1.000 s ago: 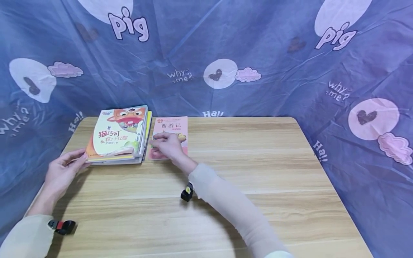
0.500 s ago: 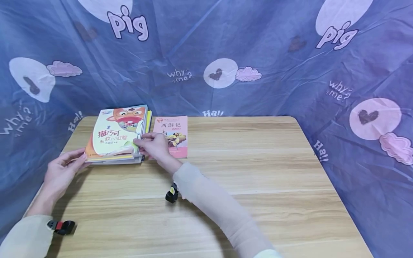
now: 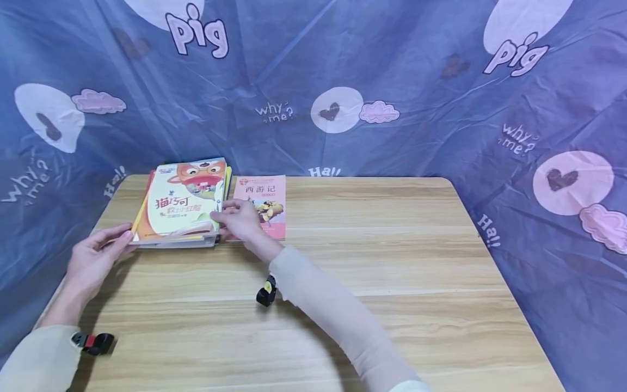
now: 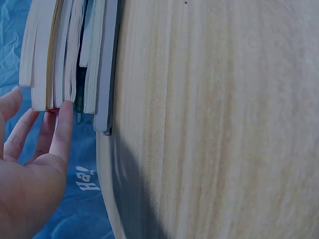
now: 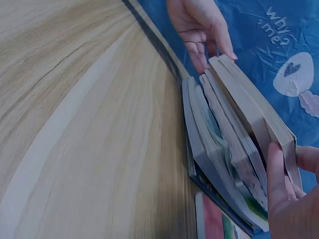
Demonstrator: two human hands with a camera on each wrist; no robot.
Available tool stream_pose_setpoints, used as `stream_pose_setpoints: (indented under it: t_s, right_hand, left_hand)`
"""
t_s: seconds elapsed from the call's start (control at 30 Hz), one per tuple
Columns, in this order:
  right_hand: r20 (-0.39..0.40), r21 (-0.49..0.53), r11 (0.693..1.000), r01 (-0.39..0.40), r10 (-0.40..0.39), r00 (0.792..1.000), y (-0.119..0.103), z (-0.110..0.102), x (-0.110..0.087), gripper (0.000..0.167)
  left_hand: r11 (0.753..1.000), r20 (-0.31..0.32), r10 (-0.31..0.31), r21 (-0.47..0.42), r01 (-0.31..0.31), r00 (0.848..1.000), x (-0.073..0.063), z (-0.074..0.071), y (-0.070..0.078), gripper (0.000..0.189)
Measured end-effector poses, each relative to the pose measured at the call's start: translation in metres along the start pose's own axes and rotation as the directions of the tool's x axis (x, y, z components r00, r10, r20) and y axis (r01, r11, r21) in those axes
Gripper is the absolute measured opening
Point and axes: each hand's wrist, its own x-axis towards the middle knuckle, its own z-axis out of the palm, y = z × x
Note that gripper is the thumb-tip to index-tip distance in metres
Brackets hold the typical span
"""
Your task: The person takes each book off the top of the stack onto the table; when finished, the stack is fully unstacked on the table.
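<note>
A stack of several books lies at the back left of the table. On top is a picture book [image 3: 183, 201] with an orange-and-red cartoon animal on its cover. My right hand [image 3: 245, 222] pinches its right side, thumb on the cover and fingers along the edge. My left hand [image 3: 93, 264] touches the stack's left end at the front corner. In the left wrist view its fingers reach up against the ends of the books [image 4: 42, 59]. Just right of the stack, a thin pink book [image 3: 259, 190] lies flat, partly behind my right hand.
The wooden table [image 3: 372, 261] has rounded back corners. A blue printed cloth [image 3: 406, 65] hangs behind it and along both sides. Black straps [image 3: 266, 291] sit at both wrists.
My right hand has come left from over the pink book to the stack's right side. The top book has shifted slightly right, showing red and yellow edges at its left. My left hand stays put.
</note>
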Motion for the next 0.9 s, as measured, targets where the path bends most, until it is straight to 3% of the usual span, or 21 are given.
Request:
stream_pose_setpoints:
  t_s: [0.23, 0.43, 0.9]
  right_hand:
    - [0.094, 0.087, 0.996, 0.025, -0.033, 0.995, 0.003, -0.027, -0.003, 0.028]
    - [0.114, 0.121, 0.991, 0.056, -0.07, 0.991, 0.005, -0.045, -0.007, 0.034]
    - [0.16, 0.194, 0.98, 0.032, -0.064, 0.985, 0.0, -0.103, -0.029, 0.048]
  left_hand:
    - [0.999, 0.002, -0.016, 0.046, 0.016, 1.0, 0.0, 0.001, 0.001, 0.031]
    - [0.994, 0.0, -0.037, 0.101, 0.037, 0.999, 0.002, -0.001, -0.002, 0.027]
    - [0.986, -0.005, -0.061, 0.154, 0.061, 0.998, 0.003, -0.003, -0.005, 0.033]
